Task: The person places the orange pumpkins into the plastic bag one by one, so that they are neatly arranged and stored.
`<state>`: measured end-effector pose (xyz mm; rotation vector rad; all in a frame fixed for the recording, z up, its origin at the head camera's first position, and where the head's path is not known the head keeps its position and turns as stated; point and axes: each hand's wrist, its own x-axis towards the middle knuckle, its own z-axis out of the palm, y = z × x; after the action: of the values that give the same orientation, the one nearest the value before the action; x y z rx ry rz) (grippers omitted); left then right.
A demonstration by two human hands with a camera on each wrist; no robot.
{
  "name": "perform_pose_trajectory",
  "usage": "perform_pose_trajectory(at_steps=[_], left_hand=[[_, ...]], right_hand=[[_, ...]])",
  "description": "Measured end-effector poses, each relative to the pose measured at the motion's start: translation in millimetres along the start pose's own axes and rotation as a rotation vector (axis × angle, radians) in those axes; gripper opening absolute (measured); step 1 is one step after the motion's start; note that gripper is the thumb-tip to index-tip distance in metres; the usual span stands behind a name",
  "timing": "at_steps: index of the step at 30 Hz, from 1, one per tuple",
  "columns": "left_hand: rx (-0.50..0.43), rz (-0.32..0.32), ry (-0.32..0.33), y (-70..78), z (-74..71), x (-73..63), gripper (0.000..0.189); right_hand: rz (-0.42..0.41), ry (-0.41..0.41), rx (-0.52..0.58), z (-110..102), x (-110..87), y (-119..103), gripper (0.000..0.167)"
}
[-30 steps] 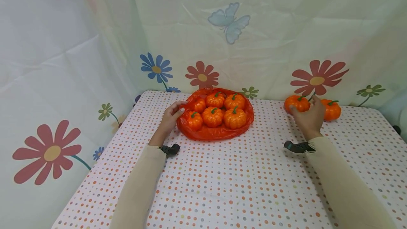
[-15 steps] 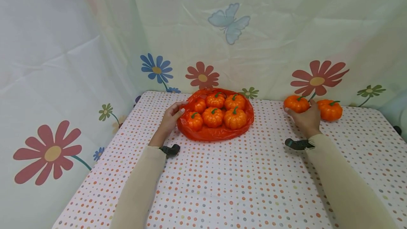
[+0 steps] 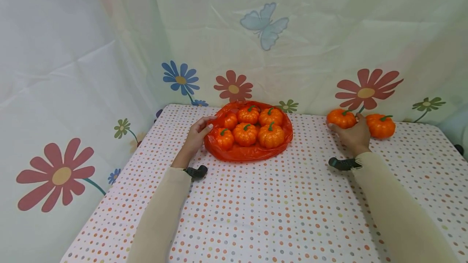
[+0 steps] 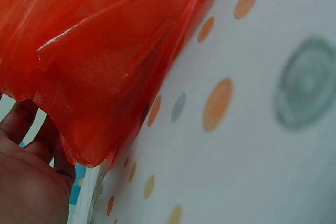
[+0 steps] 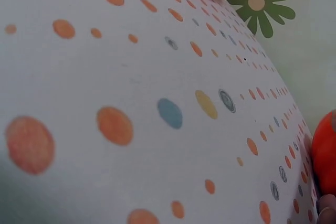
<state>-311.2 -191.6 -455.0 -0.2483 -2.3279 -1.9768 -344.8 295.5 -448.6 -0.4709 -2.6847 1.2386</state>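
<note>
A red plastic bag point(image 3: 248, 154) lies with its mouth spread on the table, holding several small orange pumpkins point(image 3: 245, 134) with green stems. At its left rim my left hand point(image 3: 195, 135) holds the plastic, thumb on the near side. The left wrist view shows the fingers behind the bag's edge point(image 4: 105, 77). Far to the right, my right hand point(image 3: 354, 135) grips a pumpkin point(image 3: 341, 117) near the table's back edge, thumb on its left and fingers on its right. Only a slice of that pumpkin point(image 5: 326, 150) shows in the right wrist view.
Another pumpkin point(image 3: 381, 126) sits just right of my right hand. The table wears a dotted cloth point(image 3: 256, 206). A curtain point(image 3: 303, 52) printed with flowers and a butterfly hangs along the back and left sides.
My right hand has come down lower around the pumpkin, and its fingers have closed in on it. The pumpkin at far right has shifted slightly rightward. My left hand stays at the bag.
</note>
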Motion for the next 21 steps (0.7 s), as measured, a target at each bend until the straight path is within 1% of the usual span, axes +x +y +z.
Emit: perform_pose_trajectory(at_steps=[6,14,21], left_hand=[[-0.001,-0.005,0.001,-0.5,-0.9,0.6,0.034],[-0.004,-0.01,0.001,0.0,-0.3,-0.1,0.033],[0.008,-0.005,0.003,-1.2,-0.9,0.0,0.033]], right_hand=[[-0.015,0.014,-0.014,1.9,1.0,1.4,0.095],[-0.041,0.043,0.031,2.8,-0.7,2.2,0.091],[-0.05,0.033,0.053,3.5,-5.5,-2.1,0.09]])
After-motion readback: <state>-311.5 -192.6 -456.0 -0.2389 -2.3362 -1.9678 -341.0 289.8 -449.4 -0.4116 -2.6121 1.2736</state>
